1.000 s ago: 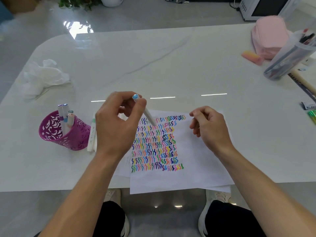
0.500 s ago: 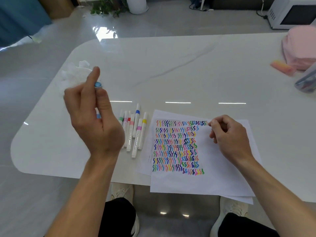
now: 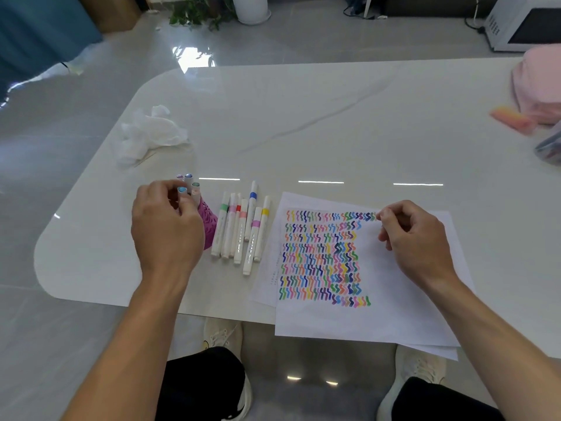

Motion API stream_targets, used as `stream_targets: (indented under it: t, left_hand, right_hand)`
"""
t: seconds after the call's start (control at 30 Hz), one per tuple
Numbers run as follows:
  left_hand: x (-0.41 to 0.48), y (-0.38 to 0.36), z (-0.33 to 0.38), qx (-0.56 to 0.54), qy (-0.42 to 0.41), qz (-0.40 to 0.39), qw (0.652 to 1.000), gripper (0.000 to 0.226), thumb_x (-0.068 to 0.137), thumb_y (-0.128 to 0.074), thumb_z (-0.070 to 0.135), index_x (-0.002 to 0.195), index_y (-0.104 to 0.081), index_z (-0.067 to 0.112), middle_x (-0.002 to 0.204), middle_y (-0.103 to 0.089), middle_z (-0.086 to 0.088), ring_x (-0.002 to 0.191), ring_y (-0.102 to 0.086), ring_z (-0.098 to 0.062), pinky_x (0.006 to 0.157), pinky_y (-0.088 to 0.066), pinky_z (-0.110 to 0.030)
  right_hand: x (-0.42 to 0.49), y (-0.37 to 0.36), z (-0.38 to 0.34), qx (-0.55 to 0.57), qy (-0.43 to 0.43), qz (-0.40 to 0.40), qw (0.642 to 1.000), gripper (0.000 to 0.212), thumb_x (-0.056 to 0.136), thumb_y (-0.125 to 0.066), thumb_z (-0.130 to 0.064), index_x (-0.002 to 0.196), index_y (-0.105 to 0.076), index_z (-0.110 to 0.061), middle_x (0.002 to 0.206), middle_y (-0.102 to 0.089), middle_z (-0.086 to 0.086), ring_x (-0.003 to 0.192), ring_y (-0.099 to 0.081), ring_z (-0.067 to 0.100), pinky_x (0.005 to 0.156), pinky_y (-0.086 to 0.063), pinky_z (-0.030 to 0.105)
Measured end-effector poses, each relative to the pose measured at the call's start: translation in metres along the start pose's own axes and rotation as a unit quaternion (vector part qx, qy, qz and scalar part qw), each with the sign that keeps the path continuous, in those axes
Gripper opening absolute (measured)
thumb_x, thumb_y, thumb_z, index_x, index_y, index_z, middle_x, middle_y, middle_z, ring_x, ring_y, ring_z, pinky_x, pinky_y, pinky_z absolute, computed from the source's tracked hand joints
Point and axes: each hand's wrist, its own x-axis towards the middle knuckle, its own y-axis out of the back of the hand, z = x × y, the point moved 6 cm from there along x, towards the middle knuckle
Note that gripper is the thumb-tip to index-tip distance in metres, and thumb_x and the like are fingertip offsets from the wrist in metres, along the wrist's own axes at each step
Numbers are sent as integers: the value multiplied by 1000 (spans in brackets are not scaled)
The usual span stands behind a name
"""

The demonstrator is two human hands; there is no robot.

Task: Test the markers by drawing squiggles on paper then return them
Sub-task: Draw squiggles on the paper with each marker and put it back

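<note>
My left hand [image 3: 167, 226] pinches a light-blue-capped marker [image 3: 182, 190] upright over the magenta pen cup [image 3: 208, 221], which my hand mostly hides. Other marker caps [image 3: 188, 177] stick up out of the cup. Several white markers [image 3: 243, 229] with coloured bands lie in a row between the cup and the paper [image 3: 394, 311]. The paper carries rows of coloured squiggles [image 3: 321, 256]. My right hand [image 3: 413, 238] rests on the paper's upper right with curled fingers, holding nothing that I can see.
A crumpled white tissue [image 3: 148, 133] lies at the back left of the white table [image 3: 303, 117]. At the far right are a pink bag [image 3: 540, 83], an orange-pink eraser [image 3: 511, 117] and part of a clear container [image 3: 551, 147]. The paper overhangs the table's near edge.
My left hand has carried the light-blue marker from above the paper leftward and down to the pen cup. The view has shifted left. My right hand stays on the paper.
</note>
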Motion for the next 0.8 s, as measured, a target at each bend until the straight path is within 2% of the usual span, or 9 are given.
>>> stream_targets:
  t: [0.23,0.33,0.4,0.43,0.53,0.63,0.8]
  left_hand:
    - [-3,-6,0,13,5,-13,1000,23,97,-56,23,116,-62,11,108,-50,3,103,-57,-23,84,-40,-28]
    - [-4,-3,6,-3,-16,15,1000,24,93,-58,19,115,-59,9,109,-49,2,103,-55,-21,82,-37,-18]
    - [-6,-1,15,-10,-52,32,998,25,90,-59,15,114,-58,8,109,-53,-4,100,-49,-14,77,-34,-7]
    - [-9,-1,21,-11,-80,36,996,25,88,-60,12,113,-59,8,110,-55,-6,100,-48,-13,77,-34,-5]
    - [-18,-6,44,-21,-174,31,984,23,88,-61,7,111,-62,8,104,-59,-6,97,-51,-15,81,-41,-20]
    - [-29,-24,60,-30,-234,-33,971,20,88,-63,2,106,-66,9,96,-60,-1,90,-52,-14,81,-43,-27]
    - [-42,-62,53,23,-221,-176,959,18,93,-64,11,110,-69,16,94,-59,8,89,-53,-12,77,-40,-24]
  right_hand:
    - [1,0,0,-2,5,2,1000,19,104,-57,-27,88,-67,-26,69,-70,-6,63,-64,3,63,-49,28]
    - [1,0,0,-5,8,4,1000,20,104,-57,-26,87,-67,-27,69,-70,-7,65,-64,4,64,-51,29]
    - [2,0,0,-6,10,5,1000,20,104,-56,-27,87,-67,-27,69,-70,-7,66,-65,4,64,-52,30]
    - [2,0,0,-7,11,5,1000,20,104,-56,-27,87,-67,-27,69,-70,-7,66,-65,4,64,-52,30]
    - [2,1,0,-9,11,7,1000,19,104,-57,-27,88,-67,-27,69,-70,-7,66,-65,5,63,-51,28]
    - [1,1,1,-8,8,5,1000,20,104,-57,-27,87,-67,-28,67,-69,-9,65,-65,4,61,-50,26]
    - [2,2,1,-9,9,4,1000,19,104,-57,-27,88,-67,-27,67,-69,-9,64,-64,3,62,-49,24]
